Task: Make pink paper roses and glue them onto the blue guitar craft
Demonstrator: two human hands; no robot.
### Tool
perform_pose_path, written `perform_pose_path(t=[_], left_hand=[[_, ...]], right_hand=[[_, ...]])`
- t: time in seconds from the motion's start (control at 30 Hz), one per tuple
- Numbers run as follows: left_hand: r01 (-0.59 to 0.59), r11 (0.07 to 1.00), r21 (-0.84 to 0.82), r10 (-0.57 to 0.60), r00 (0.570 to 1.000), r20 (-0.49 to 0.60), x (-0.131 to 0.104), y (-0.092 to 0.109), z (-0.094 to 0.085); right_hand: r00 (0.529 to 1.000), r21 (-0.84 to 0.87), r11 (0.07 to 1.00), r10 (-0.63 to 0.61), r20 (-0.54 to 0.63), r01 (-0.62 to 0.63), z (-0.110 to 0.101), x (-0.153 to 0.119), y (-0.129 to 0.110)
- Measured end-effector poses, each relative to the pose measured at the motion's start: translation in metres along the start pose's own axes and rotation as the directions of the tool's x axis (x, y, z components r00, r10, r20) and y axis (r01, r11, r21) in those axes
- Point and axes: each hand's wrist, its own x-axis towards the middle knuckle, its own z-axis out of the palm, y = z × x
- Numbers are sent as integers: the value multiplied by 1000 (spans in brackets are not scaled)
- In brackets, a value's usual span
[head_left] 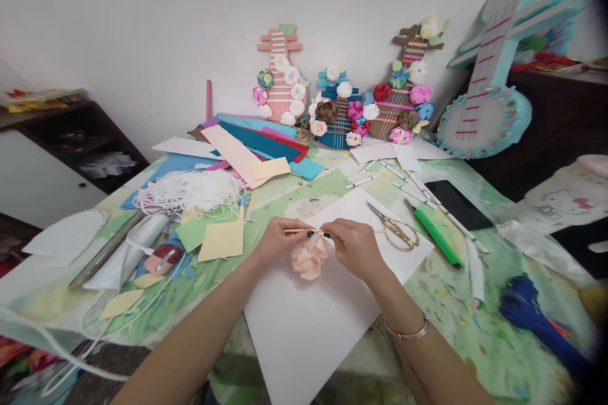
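Observation:
A peach paper flower [310, 257] hangs just below my fingertips, over a large white sheet [308, 329]. My left hand [284, 239] is closed in a pinch on a thin wooden stick [297, 230] at the flower's upper left. On the other side my right hand [349, 242] pinches the stick and the flower's top edge, its fingers closed. The two hands nearly meet above the flower. Gold-handled scissors [396, 228] lie open on the sheet to the right of my right hand.
Green cutter [437, 237], black phone [458, 204] and blue glue gun [532, 310] lie right. White string [190, 191], yellow paper [221, 240] and a stack of coloured sheets [266, 142] lie left and behind. Flower-covered paper instruments [338, 120] lean on the wall.

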Motion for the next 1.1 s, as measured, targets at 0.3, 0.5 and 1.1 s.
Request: perform_pose_path(t=[0.3,0.5,1.1], left_hand=[[-13,997,-73,9,998,-57,1,-4,-1],[-4,998,-64,-1,997,-77,2,0,-3],[-6,999,46,8,999,-41,0,-3,-1]], right_hand=[[1000,19,1000,13,-7,-13,-4,0,7],[999,55,998,29,-26,-28,-6,0,12],[984,13,986,170,-55,-169,2,5,0]])
